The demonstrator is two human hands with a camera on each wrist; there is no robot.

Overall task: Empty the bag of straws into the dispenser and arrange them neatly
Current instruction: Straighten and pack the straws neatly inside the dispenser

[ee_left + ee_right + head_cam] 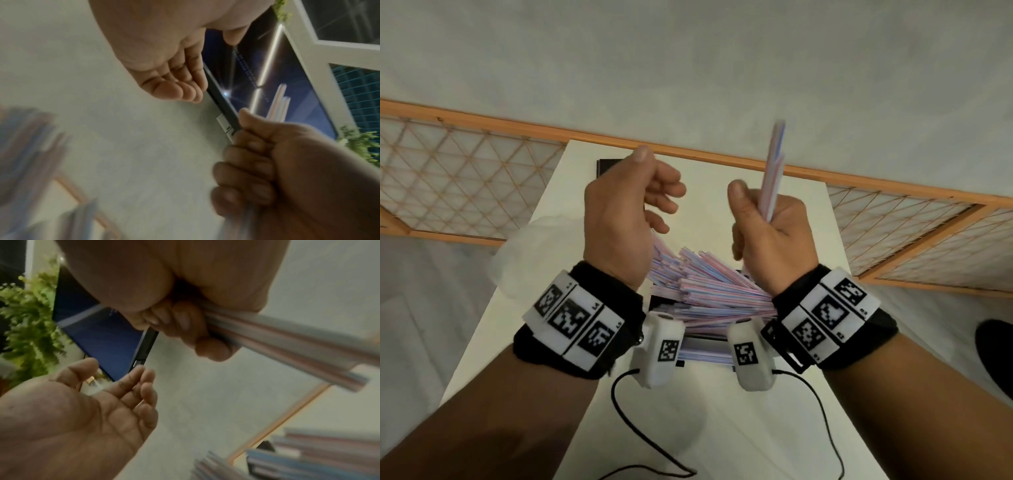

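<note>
Above a white table [688,428], my right hand [760,219] grips a small bunch of pink-and-blue striped straws [774,171] that point up and away. The right wrist view shows these held straws [287,350] running out from under its curled fingers. My left hand [654,192] hovers beside it with relaxed, slightly bent fingers and holds nothing; its bare palm [102,402] shows in the right wrist view. Below both hands a loose, fanned pile of straws [709,291] lies in the black dispenser [662,303]. A clear plastic bag [524,253] lies at the left table edge.
A wooden lattice screen [465,178] runs behind the table. Black cables [619,411] trail over the near tabletop. A flat black object [607,168] lies at the table's far end. The wrist views show a dark blue screen [287,91] and green plants [30,313].
</note>
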